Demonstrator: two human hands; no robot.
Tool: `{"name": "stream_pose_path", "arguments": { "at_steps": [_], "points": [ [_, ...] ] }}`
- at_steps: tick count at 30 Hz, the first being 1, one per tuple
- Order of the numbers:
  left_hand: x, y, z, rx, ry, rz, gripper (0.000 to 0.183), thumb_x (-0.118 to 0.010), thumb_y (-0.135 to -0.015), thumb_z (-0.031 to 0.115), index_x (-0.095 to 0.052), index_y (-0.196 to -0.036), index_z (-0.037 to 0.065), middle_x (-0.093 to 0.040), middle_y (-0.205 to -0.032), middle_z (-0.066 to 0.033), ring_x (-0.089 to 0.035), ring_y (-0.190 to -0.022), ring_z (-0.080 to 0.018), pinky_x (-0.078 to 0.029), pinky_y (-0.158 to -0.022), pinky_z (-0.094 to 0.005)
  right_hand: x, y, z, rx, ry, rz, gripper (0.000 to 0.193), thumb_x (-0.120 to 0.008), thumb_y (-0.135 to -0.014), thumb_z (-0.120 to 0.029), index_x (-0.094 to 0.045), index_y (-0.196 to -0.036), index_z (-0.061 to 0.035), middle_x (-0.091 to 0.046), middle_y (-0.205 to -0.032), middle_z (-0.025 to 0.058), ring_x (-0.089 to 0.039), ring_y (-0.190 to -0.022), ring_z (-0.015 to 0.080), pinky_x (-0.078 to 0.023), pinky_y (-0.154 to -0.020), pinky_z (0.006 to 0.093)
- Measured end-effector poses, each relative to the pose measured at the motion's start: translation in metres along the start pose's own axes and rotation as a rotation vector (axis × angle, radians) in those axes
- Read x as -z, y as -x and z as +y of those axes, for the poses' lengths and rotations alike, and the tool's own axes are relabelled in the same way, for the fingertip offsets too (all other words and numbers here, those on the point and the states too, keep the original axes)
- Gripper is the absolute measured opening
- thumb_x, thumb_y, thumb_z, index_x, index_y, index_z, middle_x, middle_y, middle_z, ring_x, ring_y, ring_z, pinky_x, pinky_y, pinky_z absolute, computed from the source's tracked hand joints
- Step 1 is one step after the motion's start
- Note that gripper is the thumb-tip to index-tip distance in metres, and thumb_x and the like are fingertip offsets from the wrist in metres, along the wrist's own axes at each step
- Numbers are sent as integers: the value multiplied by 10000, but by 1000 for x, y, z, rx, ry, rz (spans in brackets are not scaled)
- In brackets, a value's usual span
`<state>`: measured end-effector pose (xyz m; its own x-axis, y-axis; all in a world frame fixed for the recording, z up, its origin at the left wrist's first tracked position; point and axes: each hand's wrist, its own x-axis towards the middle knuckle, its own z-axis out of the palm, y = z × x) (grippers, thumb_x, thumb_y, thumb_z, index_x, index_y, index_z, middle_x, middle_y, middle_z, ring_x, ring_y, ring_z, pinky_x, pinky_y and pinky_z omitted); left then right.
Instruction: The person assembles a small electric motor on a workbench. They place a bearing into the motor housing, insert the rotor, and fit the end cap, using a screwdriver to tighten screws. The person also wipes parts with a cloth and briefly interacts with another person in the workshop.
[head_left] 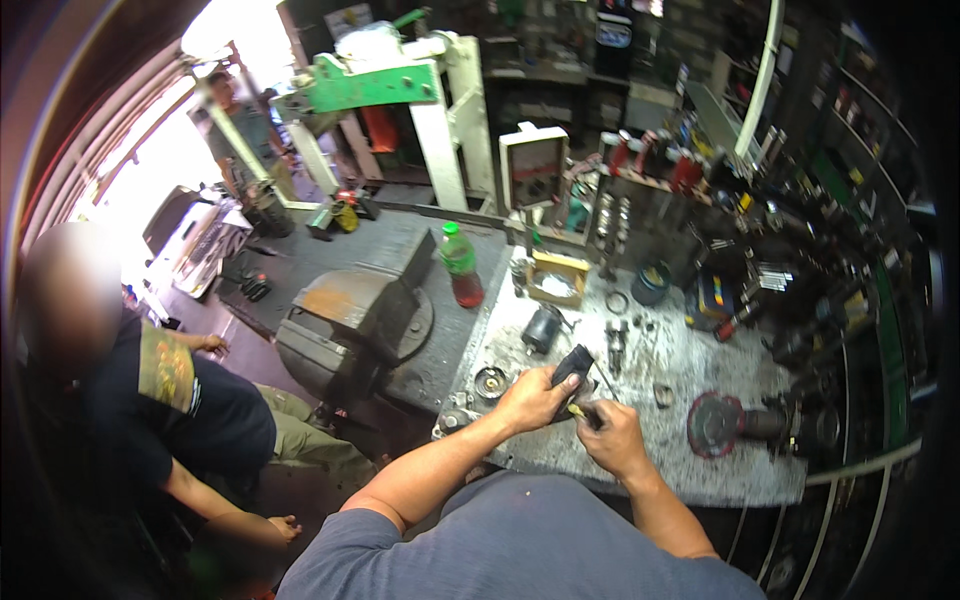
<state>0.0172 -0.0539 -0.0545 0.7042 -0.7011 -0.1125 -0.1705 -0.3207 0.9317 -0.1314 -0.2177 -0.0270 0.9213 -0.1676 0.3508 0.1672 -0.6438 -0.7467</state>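
Over the front of the metal-topped bench, my left hand [535, 402] is closed round a dark, blocky part [573, 368] that tilts up away from me. My right hand [612, 440] is closed just to its right, with a small yellowish-tipped tool [575, 409] at its fingers, pointing toward the part. What kind of tool it is I cannot make out. Beyond the hands lie a black cylindrical motor-like part [542, 328] and a metal shaft with gear-like ends [616, 345]. A round open metal part [491, 382] sits left of my left hand.
A large bench vise [345, 315] stands to the left, beside a green-capped bottle of red liquid [461, 265]. A small box [556, 280] is at the back, and a red-rimmed round part [714, 425] lies right. Another person [200, 410] stands close at left; tools crowd the far right.
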Motion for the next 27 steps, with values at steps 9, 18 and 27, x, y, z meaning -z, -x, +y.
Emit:
{"name": "stream_pose_path", "arguments": {
  "at_steps": [9, 18, 27],
  "points": [
    [1, 39, -2, -299, 241, 162, 632, -623, -1144, 351, -392, -1612, -5, -598, -1467, -130, -587, -1344, -219, -454, -1172, -373, -23, -9, -5, -683, -1181, -189, 232, -685, -1102, -171, -733, -1160, 48, -762, -963, 90, -719, -800, 169, -605, -721, 321],
    [1, 53, -6, -104, 642, 191, 299, -690, -1124, 307, -725, -1273, 50, -747, -978, -7, -652, -770, -72, -554, -634, -266, -64, 3, -23, -637, -988, -276, 221, -600, -1146, -136, -729, -1057, 20, -707, -889, 64, -658, -755, 162, -563, -719, 319],
    [9, 49, 3, -115, 273, 247, 313, -721, -1094, 312, -772, -1170, 14, -793, -981, -87, -749, -874, -198, -591, -775, -368, -48, 5, -17, -536, -510, -200, 261, -615, -1143, -175, -749, -1125, 49, -732, -841, 66, -671, -725, 141, -563, -689, 304]
  ]
}}
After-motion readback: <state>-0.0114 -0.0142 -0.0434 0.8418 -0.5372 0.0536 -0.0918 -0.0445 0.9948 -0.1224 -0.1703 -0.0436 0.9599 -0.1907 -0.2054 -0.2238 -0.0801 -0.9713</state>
